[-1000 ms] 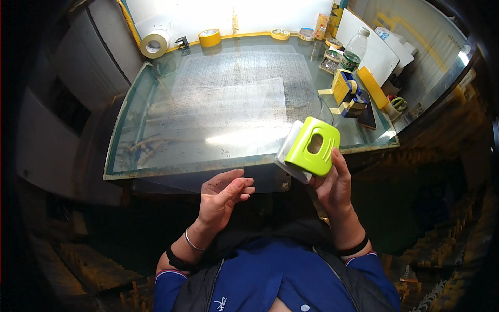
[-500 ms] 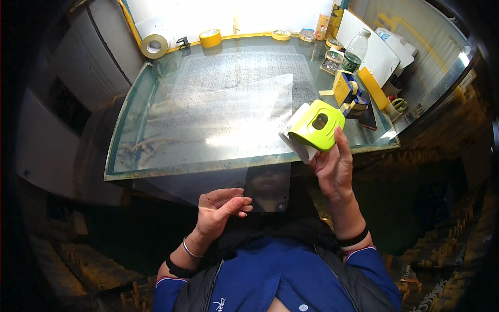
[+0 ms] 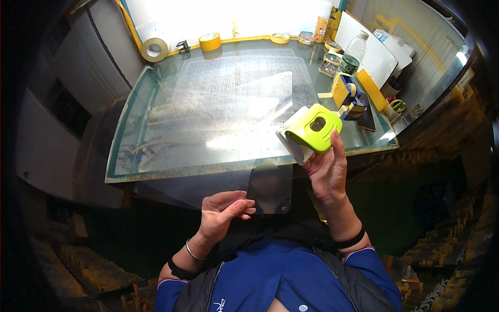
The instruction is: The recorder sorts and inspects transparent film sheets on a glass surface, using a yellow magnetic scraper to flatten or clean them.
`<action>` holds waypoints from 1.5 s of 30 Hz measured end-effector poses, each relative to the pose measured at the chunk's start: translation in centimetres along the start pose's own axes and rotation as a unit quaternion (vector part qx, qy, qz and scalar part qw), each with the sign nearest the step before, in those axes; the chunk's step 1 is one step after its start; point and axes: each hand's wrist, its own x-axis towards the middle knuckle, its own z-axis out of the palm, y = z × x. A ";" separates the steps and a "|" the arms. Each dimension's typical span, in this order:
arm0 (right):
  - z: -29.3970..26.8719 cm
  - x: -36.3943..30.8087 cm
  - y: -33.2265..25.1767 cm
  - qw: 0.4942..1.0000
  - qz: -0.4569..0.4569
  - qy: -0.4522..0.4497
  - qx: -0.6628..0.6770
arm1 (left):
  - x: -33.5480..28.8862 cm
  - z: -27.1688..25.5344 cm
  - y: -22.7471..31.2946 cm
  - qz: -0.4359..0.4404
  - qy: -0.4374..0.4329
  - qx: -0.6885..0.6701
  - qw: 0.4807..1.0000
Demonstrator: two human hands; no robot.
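1. Now the lime-green hole punch is hanging tilted over the right part of the table's near edge; the right hand is gripping it, thumb on the cover, fingers mostly hidden beneath.
2. The clear sheet is lying partly over the table and hanging past its near edge; the left hand is pinching it, thumb and fingers together on the film.
3. Compared with a second ago, the punch is sitting higher and the left hand lower, closer to the body; the sheet's near corner is thus hanging farther from the punch; its right edge is running close by, though whether any film is sitting in the slot I cannot tell.
4. Around them, the glass-topped table is carrying a blue-and-yellow tape dispenser and a plastic bottle at the right; a yellow tape roll is standing at the back.
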 end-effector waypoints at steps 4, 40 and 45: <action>0.0 0.0 0.0 1.000 0.005 0.009 0.012 | 0.0 0.2 -0.1 0.009 0.003 -0.003 1.000; 0.6 4.2 -2.8 0.996 -0.085 0.011 -0.006 | -4.2 -4.1 -1.2 -0.044 -0.047 0.107 0.992; 0.5 4.7 -3.0 0.996 -0.088 0.013 0.009 | -4.4 -4.2 -1.4 -0.037 -0.046 0.108 0.992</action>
